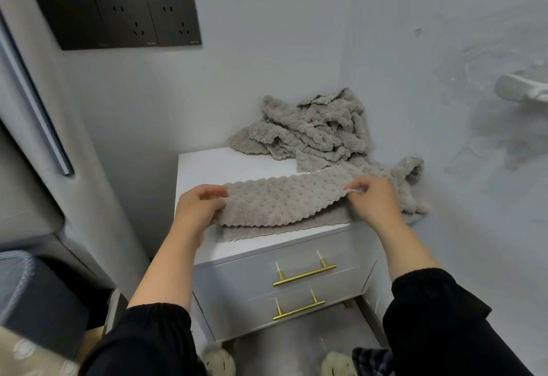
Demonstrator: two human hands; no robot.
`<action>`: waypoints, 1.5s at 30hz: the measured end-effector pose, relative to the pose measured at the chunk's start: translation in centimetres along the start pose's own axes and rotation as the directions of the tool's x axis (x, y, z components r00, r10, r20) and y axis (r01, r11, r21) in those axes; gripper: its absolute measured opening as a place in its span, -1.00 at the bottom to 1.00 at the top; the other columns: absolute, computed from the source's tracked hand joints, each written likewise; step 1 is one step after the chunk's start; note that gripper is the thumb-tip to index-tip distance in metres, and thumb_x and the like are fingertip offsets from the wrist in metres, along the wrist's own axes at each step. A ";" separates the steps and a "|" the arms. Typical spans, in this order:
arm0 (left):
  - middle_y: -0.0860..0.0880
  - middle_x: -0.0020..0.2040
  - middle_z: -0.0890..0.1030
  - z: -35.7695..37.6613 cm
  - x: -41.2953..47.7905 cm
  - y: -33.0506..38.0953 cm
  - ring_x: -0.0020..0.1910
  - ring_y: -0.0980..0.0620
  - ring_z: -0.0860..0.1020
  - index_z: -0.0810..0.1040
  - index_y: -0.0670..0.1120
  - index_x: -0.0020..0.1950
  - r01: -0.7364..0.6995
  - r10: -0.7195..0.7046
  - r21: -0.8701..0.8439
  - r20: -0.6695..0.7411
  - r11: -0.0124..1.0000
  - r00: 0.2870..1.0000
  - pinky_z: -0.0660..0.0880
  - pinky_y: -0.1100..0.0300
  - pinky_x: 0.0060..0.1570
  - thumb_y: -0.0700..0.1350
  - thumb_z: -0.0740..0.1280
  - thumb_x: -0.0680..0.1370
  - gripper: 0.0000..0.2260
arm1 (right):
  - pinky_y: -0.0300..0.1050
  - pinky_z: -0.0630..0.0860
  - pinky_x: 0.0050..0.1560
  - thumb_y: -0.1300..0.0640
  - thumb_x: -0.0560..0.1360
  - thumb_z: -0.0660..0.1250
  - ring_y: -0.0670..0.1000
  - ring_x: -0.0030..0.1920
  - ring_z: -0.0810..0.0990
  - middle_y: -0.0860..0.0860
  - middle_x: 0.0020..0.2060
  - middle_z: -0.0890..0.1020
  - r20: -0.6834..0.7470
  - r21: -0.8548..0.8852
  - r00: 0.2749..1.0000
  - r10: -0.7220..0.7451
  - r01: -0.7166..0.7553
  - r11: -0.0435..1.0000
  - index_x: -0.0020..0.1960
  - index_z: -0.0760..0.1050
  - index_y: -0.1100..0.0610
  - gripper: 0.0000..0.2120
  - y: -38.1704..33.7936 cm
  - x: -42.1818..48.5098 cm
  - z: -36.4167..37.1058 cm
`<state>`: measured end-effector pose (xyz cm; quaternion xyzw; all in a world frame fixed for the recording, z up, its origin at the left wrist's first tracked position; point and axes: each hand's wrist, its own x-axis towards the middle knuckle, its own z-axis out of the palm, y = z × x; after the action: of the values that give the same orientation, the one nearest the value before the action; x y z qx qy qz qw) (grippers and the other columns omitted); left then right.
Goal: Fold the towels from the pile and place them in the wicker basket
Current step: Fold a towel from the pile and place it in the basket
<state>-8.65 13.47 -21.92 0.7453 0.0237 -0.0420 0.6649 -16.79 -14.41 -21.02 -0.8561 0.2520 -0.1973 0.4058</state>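
Towel of grey bobbled fleece (275, 200), one long strip doubled along its length, lies across the front of the cabinet top, with its upper layer raised between two hands. At the far left stands a tall grey panel with a long bar handle (38, 103), and low beside it a dark grey fabric-sided tub (38, 295). On the pale grey wall is a black row of three plates (118, 20); two of them are sockets. The left hand (198, 206), in a black sleeve, pinches the towel's left end, thumb on top and fingers curled under. The white cabinet (207, 168) has two drawers, each with one brass bar handle (305, 275). At the back of its top, against the wall, sits a crumpled heap of the same grey towels (311, 129); how many are in it I cannot tell. The right hand (373, 200) grasps the towel's upper edge with curled fingers. Past it more grey fleece bunches over the cabinet's right edge. A white fitting (522, 88) juts from the right wall. Two pale slippers (219, 362) show on the grey floor below.
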 end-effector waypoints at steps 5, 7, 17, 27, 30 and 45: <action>-0.03 0.03 0.59 0.8 -0.7 -1.0 -0.29 0.10 0.51 0.62 -0.08 -0.07 -0.093 0.114 0.310 -0.048 0.946 0.992 0.41 0.35 -0.50 -0.42 0.23 0.43 -0.70 | -0.20 0.37 -0.15 0.30 0.51 0.27 0.10 -0.09 0.56 0.14 -0.05 0.65 0.064 -0.206 0.998 -0.014 0.027 0.978 -0.04 0.62 0.16 -0.84 0.6 -0.8 0.5; -0.04 0.05 0.59 1.0 -0.8 -1.2 -0.27 0.06 0.54 0.62 -0.08 -0.04 -0.099 0.124 0.413 -0.035 0.905 0.992 0.45 0.30 -0.46 -0.42 0.20 0.42 -0.67 | -0.18 0.42 -0.12 0.30 0.51 0.26 0.06 -0.12 0.52 0.14 -0.01 0.64 0.083 -0.249 0.996 0.016 0.005 0.968 0.01 0.62 0.17 -0.82 0.9 -0.8 0.7; 0.01 0.21 0.52 3.8 -1.4 -1.9 0.23 -0.01 0.37 0.61 -0.02 0.18 -0.588 0.348 0.681 0.475 0.437 0.808 0.30 0.14 0.21 0.02 0.27 0.57 -0.75 | -0.17 0.31 -0.35 0.21 0.56 0.12 0.18 -0.19 0.56 0.24 -0.03 0.58 -0.010 -0.364 1.000 0.029 -0.030 0.931 -0.09 0.56 0.27 -0.74 1.4 0.0 1.8; -0.05 -0.42 0.48 4.5 -2.1 0.6 -0.41 0.04 0.41 0.51 -0.09 -0.38 -0.543 0.182 0.727 0.519 0.420 0.835 0.39 0.16 -0.32 0.06 0.26 0.56 -0.64 | -0.21 0.30 -0.38 0.06 0.53 0.22 0.07 -0.28 0.50 0.05 -0.27 0.53 0.046 -0.467 0.977 0.210 -0.165 0.869 -0.14 0.46 0.20 -0.80 0.9 0.2 1.7; -0.13 -0.40 0.61 4.2 -2.8 1.6 -0.48 0.03 0.48 0.59 -0.19 -0.30 -0.423 -0.031 0.633 0.577 0.648 0.816 0.51 0.17 -0.35 0.04 0.28 0.57 -0.63 | -0.21 0.17 -0.48 0.14 0.47 0.29 0.00 -0.44 0.34 0.01 -0.44 0.38 0.104 -0.426 0.961 0.255 -0.188 0.885 -0.35 0.29 0.14 -0.73 0.7 0.2 1.6; 0.15 0.45 0.26 4.2 -2.7 2.1 0.44 0.21 0.20 0.11 0.11 0.53 -0.334 0.197 0.215 0.483 0.918 0.853 0.19 0.26 0.27 0.09 0.49 0.34 -0.15 | -0.18 0.49 -0.35 0.52 0.34 0.40 -0.03 -0.36 0.55 0.00 -0.37 0.60 0.489 0.393 0.828 -0.274 0.071 0.917 -0.30 0.47 0.11 -0.68 -4.6 -2.5 -1.3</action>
<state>-11.24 9.16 -20.04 0.8002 -0.2422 -0.1240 0.5344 -18.19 -11.23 -16.97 -0.8077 0.0089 -0.0302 0.5887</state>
